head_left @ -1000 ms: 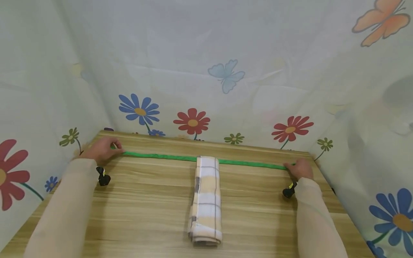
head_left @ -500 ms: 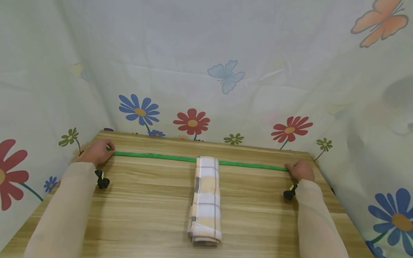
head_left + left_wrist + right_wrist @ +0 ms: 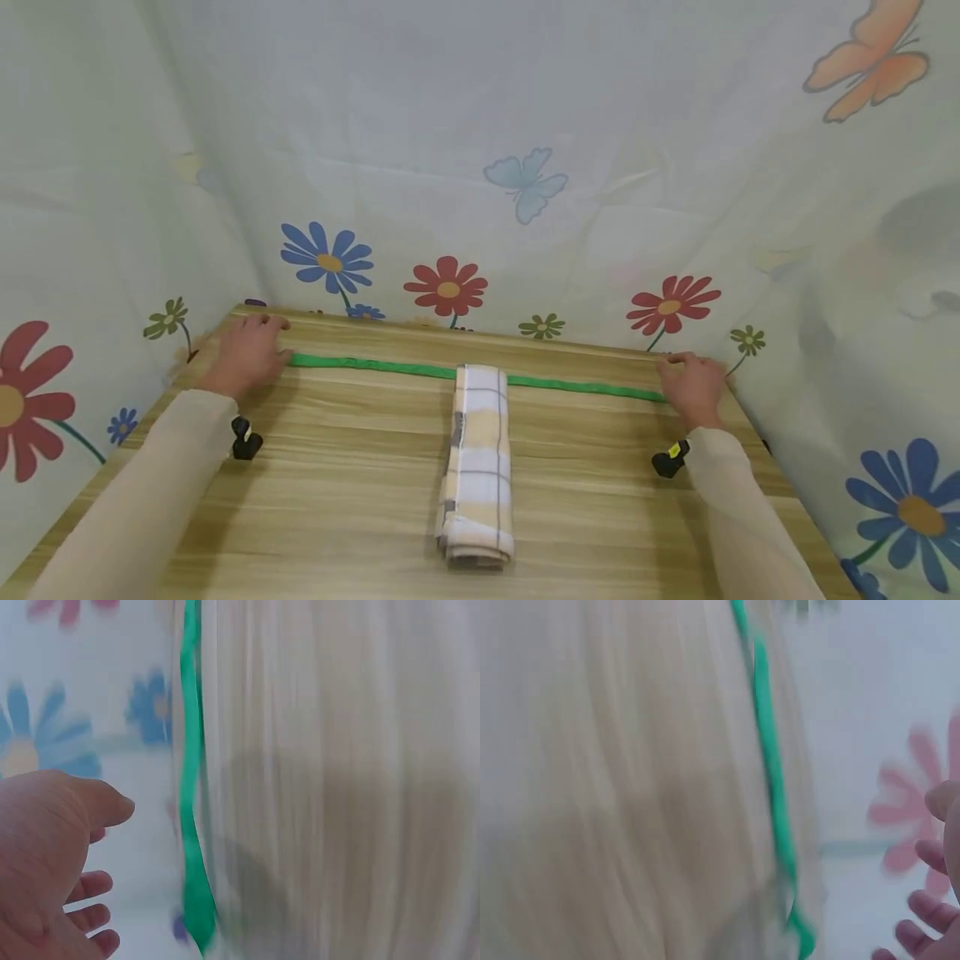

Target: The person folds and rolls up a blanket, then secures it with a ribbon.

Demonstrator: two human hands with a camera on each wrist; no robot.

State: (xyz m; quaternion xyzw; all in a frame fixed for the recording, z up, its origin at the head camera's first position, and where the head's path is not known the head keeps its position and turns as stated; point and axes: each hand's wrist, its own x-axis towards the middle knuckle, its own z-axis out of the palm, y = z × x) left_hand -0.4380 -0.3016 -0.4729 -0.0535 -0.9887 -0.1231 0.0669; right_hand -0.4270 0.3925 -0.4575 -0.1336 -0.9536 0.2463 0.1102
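A narrow green ribbon (image 3: 375,365) is stretched across the far part of the table. Its middle passes beneath the far end of a folded plaid towel (image 3: 482,467), white and cream with grey lines. My left hand (image 3: 249,352) is over the ribbon's left end, fingers loose and holding nothing; the left wrist view has the ribbon (image 3: 193,765) apart from the thumb and fingertips. Over the right end is my right hand (image 3: 693,388), its fingers (image 3: 930,909) relaxed and off the ribbon (image 3: 772,765) in the right wrist view.
The wood-grain table (image 3: 337,500) ends at a flower-printed curtain (image 3: 405,192), which also rises along both sides. Small black devices (image 3: 246,439) hang at both wrists, just above the tabletop.
Both hands have let go of the ribbon ends and loosened their fingers. The left hand first slid left along the ribbon, then came back right. The towel has stayed put.
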